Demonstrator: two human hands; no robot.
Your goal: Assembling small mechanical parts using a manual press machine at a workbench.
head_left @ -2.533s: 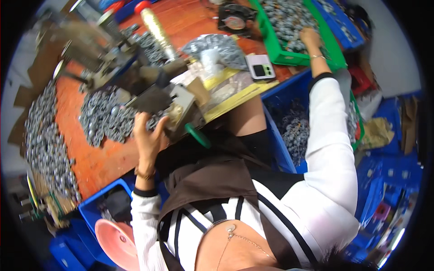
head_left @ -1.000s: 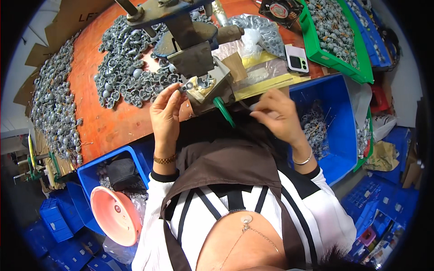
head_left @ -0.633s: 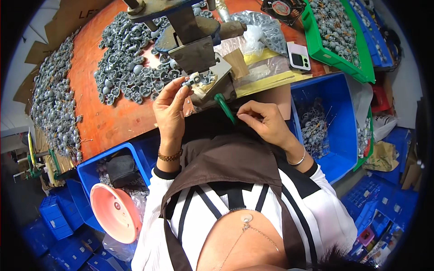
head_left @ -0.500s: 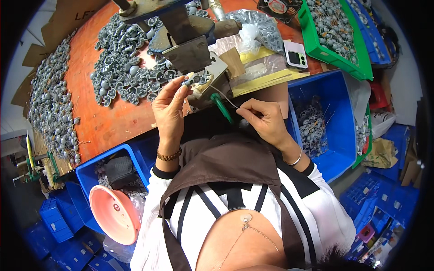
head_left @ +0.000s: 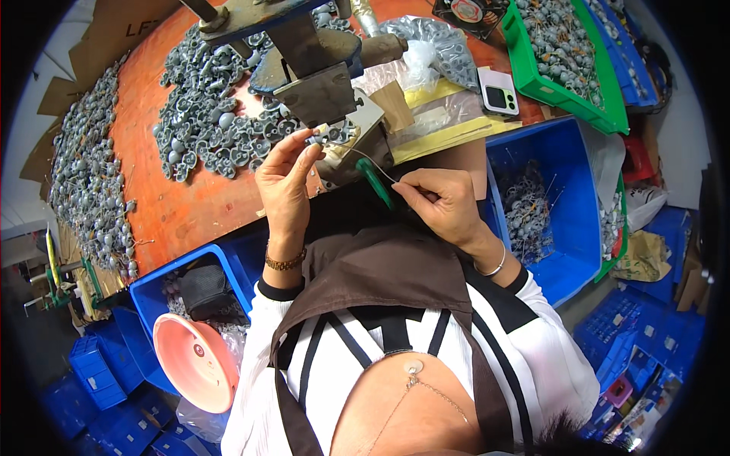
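Thin wire [head_left: 370, 161] pinched between right hand [head_left: 441, 205] fingers.

Small assembly workshop: orange workbench [head_left: 182, 213] heaped with grey parts [head_left: 205, 129], metal press [head_left: 304, 61], blue bins [head_left: 547, 220].

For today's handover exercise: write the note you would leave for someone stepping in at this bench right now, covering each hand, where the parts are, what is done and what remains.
Left hand: fingertips pinch a small grey part at the metal press fixture.
Right hand: pinches a thin wire running toward that part.
Loose grey parts lie heaped on the orange table; wired pieces fill the blue bin at the right.
Done: many wired pieces binned. Left: the heap looks unwired; whether the wire is seated in the part cannot be told.
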